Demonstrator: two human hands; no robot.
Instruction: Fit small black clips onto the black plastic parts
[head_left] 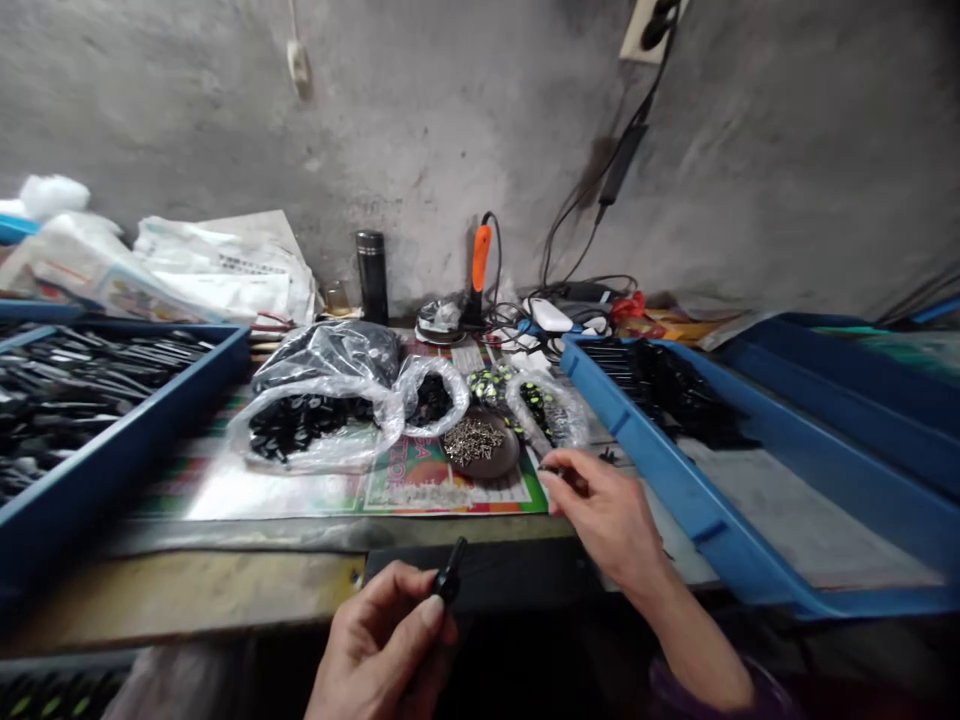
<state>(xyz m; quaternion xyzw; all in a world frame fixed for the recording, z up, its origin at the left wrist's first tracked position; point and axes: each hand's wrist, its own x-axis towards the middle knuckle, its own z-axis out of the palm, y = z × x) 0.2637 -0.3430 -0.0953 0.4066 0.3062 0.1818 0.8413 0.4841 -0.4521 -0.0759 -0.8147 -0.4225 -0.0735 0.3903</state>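
At the table's front edge, my left hand point(390, 640) pinches a small black plastic part point(448, 575) between thumb and fingers, its narrow stem pointing up. My right hand point(611, 515) is over the table, to the right of a round dish of small metal screws point(476, 445). Its thumb and fingertips are closed together; a small dark thing shows at the tips, too small to name. Just beyond that hand lies a clear bag point(566, 415) with black and yellow-green pieces. Other open bags of small black parts point(296, 425) and black pieces point(431, 398) stand left of the dish.
A blue tray point(217, 375) full of long black parts stands at left. Another blue tray point(720, 525), at right, holds black parts and a black plastic bag. Along the wall are a dark flask point(371, 275), an orange-handled tool point(481, 260) and tangled cables point(577, 240).
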